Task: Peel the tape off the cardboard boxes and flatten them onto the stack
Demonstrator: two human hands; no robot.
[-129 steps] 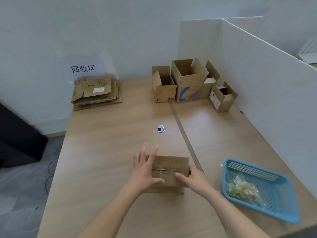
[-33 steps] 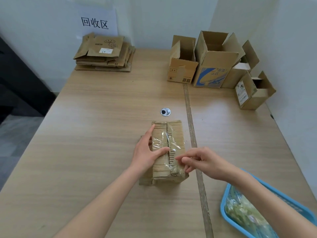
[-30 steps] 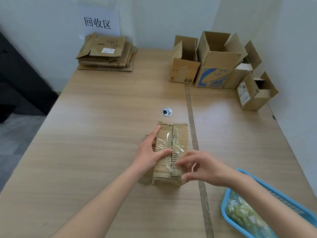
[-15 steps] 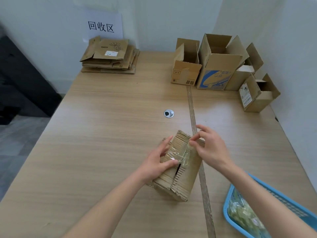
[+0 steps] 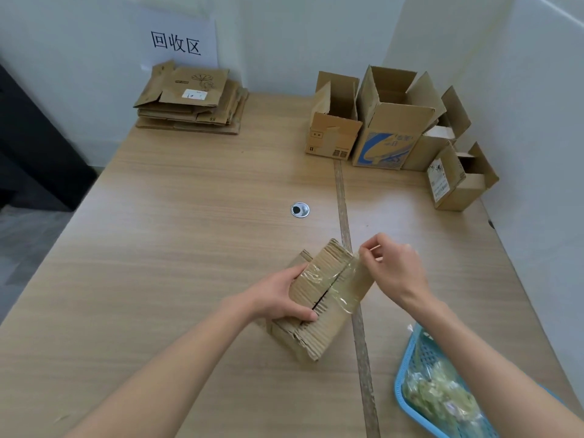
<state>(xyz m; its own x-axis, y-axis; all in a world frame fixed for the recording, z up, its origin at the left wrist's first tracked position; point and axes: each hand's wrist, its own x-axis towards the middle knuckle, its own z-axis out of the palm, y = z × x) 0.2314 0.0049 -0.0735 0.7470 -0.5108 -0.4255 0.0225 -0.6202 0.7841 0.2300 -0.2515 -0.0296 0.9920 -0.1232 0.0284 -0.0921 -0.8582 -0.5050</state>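
Across the pale wooden worktop [image 5: 196, 235], the stack of flattened brown cardboard [image 5: 192, 99] lies at eleven o'clock. Near six o'clock, the small corrugated brown box [image 5: 319, 298] sits tilted, its long axis toward one o'clock. The left hand [image 5: 281, 298] grips its left side. The right hand [image 5: 395, 270], nearer the loose end, pinches clear glossy tape [image 5: 350, 279] at the box's one o'clock corner.

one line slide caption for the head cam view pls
Left hand steadies a taped cardboard box while the right hand pinches and peels its clear tape.
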